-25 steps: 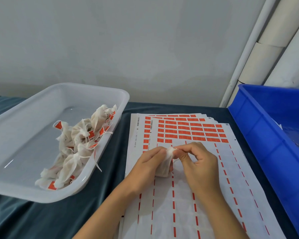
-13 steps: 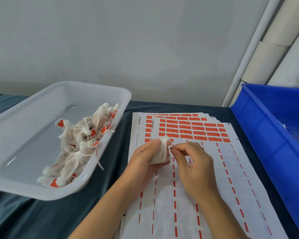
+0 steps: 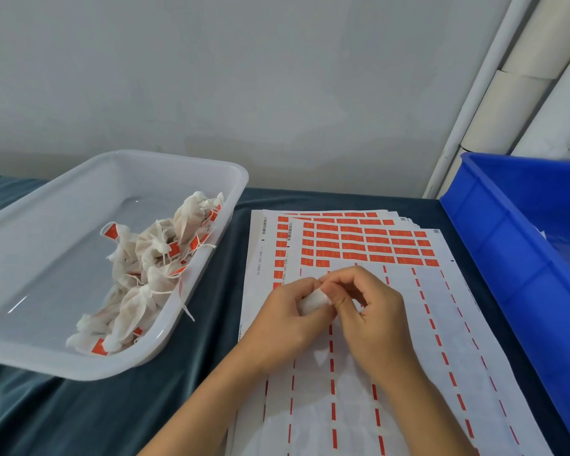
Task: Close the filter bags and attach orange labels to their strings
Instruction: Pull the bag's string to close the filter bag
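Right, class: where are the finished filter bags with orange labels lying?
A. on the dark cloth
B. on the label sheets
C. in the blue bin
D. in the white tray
D: the tied bags with orange labels are heaped in the white tray on the left; only the bag held by both hands is over the sheets.
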The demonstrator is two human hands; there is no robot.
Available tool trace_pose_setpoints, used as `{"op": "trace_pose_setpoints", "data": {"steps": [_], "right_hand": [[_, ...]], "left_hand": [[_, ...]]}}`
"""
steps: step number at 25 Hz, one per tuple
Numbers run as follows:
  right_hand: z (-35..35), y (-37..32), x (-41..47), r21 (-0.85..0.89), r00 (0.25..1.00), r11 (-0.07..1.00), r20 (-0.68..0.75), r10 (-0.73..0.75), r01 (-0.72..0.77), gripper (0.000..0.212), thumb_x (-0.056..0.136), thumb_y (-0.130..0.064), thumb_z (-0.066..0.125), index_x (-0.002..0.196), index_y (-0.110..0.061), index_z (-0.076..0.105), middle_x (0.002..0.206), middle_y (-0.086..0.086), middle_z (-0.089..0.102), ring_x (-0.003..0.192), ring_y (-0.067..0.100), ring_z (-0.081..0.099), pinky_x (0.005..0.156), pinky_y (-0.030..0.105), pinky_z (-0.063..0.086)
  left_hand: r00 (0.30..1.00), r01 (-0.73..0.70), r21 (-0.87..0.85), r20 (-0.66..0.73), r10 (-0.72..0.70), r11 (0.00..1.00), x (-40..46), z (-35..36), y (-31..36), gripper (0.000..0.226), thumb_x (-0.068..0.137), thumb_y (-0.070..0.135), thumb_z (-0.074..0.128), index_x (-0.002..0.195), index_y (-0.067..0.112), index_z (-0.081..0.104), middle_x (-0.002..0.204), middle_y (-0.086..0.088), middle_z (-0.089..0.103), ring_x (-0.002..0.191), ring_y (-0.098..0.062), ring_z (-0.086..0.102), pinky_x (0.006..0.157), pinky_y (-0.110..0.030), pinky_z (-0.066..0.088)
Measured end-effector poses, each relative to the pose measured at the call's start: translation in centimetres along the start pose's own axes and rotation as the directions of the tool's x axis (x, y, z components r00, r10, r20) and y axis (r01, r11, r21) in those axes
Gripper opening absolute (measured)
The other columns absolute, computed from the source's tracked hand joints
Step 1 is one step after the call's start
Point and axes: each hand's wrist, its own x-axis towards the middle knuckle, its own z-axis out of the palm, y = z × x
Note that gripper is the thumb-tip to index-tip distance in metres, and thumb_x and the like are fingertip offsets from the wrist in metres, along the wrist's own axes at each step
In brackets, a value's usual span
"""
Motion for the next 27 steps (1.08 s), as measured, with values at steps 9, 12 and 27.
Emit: {"op": "trace_pose_setpoints", "data": {"steps": [9, 12, 27], "right_hand": [[-0.23, 0.16, 0.23, 0.104, 0.981, 0.976, -0.03, 0.193, -0.189, 0.011, 0.087, -0.051, 0.062, 0.088, -0.042, 0.068, 0.092, -0.03, 0.07, 0.094, -0.006, 0.067, 0.07, 0.003, 0.05], [-0.55, 0.4, 0.43, 0.306, 0.94, 0.892, 0.034, 0.339, -0.333, 0.016, 0.083, -0.049, 0.066, 0.088, -0.036, 0.075, 0.087, -0.02, 0.075, 0.084, 0.003, 0.074, 0.06, 0.013, 0.056], [-0.25, 0.87, 0.28, 0.164, 0.913, 0.908, 0.21, 0.35, -0.385, 0.012, 0.098, -0.04, 0.062, 0.1, -0.034, 0.073, 0.086, -0.018, 0.073, 0.081, 0.006, 0.071, 0.067, 0.017, 0.058]], "left_hand": [[0.979, 0.014, 0.125, -0.204, 0.012, 0.992, -0.35, 0.89, 0.22, 0.014, 0.099, 0.028, 0.066, 0.09, 0.038, 0.067, 0.092, 0.027, 0.067, 0.091, 0.004, 0.065, 0.066, -0.004, 0.048], [0.976, -0.066, 0.08, -0.204, 0.081, 0.995, -0.55, 0.84, 0.5, 0.015, 0.098, 0.025, 0.068, 0.093, 0.039, 0.069, 0.094, 0.025, 0.07, 0.096, 0.001, 0.067, 0.072, -0.006, 0.05], [0.954, 0.011, -0.105, -0.296, -0.042, 0.994, 0.22, 0.31, 0.34, 0.009, 0.097, 0.031, 0.071, 0.089, 0.031, 0.075, 0.09, 0.011, 0.076, 0.095, -0.01, 0.071, 0.075, -0.019, 0.058]]}}
